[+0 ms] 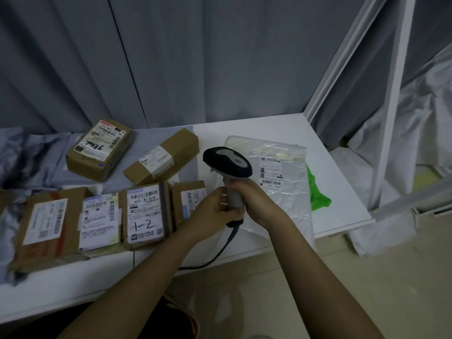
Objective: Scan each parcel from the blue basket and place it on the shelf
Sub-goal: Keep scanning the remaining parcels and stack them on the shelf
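Observation:
Both my hands hold a black and grey barcode scanner (228,163) by its grey handle, above the white shelf (337,192). My left hand (212,211) grips the lower handle from the left and my right hand (256,199) wraps it from the right. The scanner's black cable (220,250) hangs down over the shelf's front edge. A clear plastic bag parcel (281,192) with a white label lies flat on the shelf to the right of the scanner, with something green (318,192) at its right edge. The blue basket is out of view.
Several brown cardboard parcels lie on the shelf at left: one marked "1-2" (145,214), a small one (188,199), a long box (162,156), a thick box (100,149), a flat one (46,226). White frame posts (391,118) and plastic sheeting stand at right.

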Demonstrator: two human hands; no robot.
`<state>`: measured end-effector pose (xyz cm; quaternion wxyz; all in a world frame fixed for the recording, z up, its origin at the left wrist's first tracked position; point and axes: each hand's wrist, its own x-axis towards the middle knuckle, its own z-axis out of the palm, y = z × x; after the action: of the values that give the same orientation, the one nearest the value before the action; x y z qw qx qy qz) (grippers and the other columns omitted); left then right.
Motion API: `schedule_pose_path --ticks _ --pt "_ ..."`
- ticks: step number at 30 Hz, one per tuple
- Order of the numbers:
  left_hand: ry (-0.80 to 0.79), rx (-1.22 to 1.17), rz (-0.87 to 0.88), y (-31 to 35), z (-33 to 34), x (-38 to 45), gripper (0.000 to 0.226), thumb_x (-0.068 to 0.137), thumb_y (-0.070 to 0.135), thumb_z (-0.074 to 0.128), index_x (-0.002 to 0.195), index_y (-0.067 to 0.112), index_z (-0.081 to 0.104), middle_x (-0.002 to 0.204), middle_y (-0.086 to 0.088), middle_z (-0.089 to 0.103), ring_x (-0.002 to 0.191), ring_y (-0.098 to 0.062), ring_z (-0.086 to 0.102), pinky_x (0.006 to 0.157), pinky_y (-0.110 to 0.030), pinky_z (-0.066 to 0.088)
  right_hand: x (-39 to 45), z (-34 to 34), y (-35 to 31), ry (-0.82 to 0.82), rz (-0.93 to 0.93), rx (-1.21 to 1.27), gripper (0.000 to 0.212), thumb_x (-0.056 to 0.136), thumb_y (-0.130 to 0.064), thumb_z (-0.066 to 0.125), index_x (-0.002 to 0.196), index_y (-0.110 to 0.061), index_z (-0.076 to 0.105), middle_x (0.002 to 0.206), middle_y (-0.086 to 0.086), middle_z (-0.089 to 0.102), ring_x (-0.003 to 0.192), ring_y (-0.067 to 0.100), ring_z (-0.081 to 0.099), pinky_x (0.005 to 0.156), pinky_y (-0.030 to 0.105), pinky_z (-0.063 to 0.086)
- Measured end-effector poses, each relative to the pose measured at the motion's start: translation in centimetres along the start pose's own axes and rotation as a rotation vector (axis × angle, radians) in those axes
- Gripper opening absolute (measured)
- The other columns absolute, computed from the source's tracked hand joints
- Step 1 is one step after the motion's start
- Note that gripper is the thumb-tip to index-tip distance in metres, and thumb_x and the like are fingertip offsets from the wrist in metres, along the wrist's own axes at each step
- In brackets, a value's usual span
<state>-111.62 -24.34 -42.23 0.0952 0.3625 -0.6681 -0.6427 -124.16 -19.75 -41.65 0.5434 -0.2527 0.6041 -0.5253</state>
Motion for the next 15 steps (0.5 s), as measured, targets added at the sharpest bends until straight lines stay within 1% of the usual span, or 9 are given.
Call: schedule_pose_path --ticks 1,3,6,8,9,10,12,13,15 --pt "0.009 -0.034 -0.010 -0.5 -0.1 -0.3 0.037 0.088 0.011 0.066 0.119 0.021 0.048 0.103 0.008 0.062 0.089 0.001 0.061 0.059 -0.013 0.049 0.0 -0.6 0.3 -0.056 -0.010 0.033 0.046 0.076 -0.020 0.055 0.122 -0.018 0.058 0.108 0.001 0.065 0.100 0.012 0.061 0.085 0.026 0.049" --pt "0.027 -0.081 -0.045 -1.0 -0.5 -1.1 0.037 0.088 0.008 0.065 0.118 0.021 0.048 0.106 0.004 0.062 0.094 -0.006 0.062 0.068 -0.019 0.053 -0.4 -2.0 1.3 -0.084 0.007 0.033 0.066 0.069 -0.016 0.048 0.134 -0.022 0.048 0.129 0.004 0.056 0.122 0.017 0.049 0.098 0.032 0.042" --pt "0.067 -0.124 -0.077 -1.1 -1.7 -2.0 0.038 0.087 0.007 0.066 0.121 0.018 0.051 0.114 -0.003 0.064 0.103 -0.017 0.063 0.085 -0.038 0.056 -0.5 -3.6 4.9 -0.091 0.043 -0.721 0.083 0.077 -0.019 0.065 0.148 -0.033 0.024 0.157 0.003 0.021 0.145 0.024 0.016 0.112 0.039 0.026" --pt "0.075 -0.132 -0.076 -1.2 -2.5 -2.4 0.039 0.087 0.008 0.066 0.122 0.018 0.052 0.114 -0.002 0.065 0.103 -0.015 0.064 0.085 -0.036 0.056 -0.7 -3.4 7.6 -0.116 0.054 -1.205 0.098 0.080 -0.027 0.071 0.153 -0.031 0.007 0.161 0.006 0.004 0.147 0.027 0.006 0.116 0.046 0.017" --pt "0.077 -0.132 -0.064 -1.3 -2.8 -2.6 0.038 0.087 0.008 0.066 0.121 0.019 0.053 0.112 0.000 0.066 0.102 -0.013 0.064 0.083 -0.031 0.056 -0.9 -3.1 8.7 -0.073 -0.053 -1.359 0.096 0.080 -0.024 0.071 0.154 -0.026 0.010 0.160 0.011 0.010 0.145 0.031 0.015 0.113 0.048 0.024" --pt "0.080 -0.128 -0.061 -1.2 -3.1 -2.9 0.036 0.087 0.007 0.065 0.120 0.020 0.054 0.110 0.002 0.067 0.100 -0.010 0.065 0.080 -0.026 0.055 -1.0 -2.8 9.3 -0.004 -0.201 -1.451 0.088 0.077 -0.015 0.072 0.151 -0.018 0.025 0.154 0.018 0.029 0.137 0.035 0.035 0.105 0.049 0.036" --pt "0.093 -0.146 -0.052 -1.2 -3.4 -3.2 0.034 0.087 0.005 0.063 0.117 0.020 0.055 0.107 0.004 0.068 0.099 -0.008 0.065 0.079 -0.021 0.052 -0.7 -3.2 9.0 0.198 -0.449 -1.468 0.063 0.064 0.000 0.078 0.124 -0.010 0.063 0.119 0.019 0.065 0.099 0.036 0.066 0.076 0.044 0.055" --pt "0.099 -0.159 -0.051 -1.3 -3.5 -3.3 0.034 0.088 0.003 0.062 0.116 0.020 0.056 0.107 0.004 0.068 0.099 -0.009 0.065 0.079 -0.021 0.052 -0.7 -3.8 8.0 0.299 -0.561 -1.470 0.050 0.059 0.000 0.078 0.108 -0.010 0.071 0.105 0.016 0.071 0.086 0.034 0.070 0.068 0.041 0.056" --pt "0.115 -0.185 -0.058 -1.3 -3.5 -3.5 0.033 0.088 0.001 0.060 0.116 0.019 0.055 0.107 0.002 0.067 0.098 -0.008 0.064 0.075 -0.020 0.053 -1.1 -6.3 5.9 0.485 -0.744 -1.460 0.035 0.066 -0.006 0.061 0.097 -0.011 0.076 0.104 0.014 0.072 0.090 0.034 0.069 0.075 0.040 0.054"
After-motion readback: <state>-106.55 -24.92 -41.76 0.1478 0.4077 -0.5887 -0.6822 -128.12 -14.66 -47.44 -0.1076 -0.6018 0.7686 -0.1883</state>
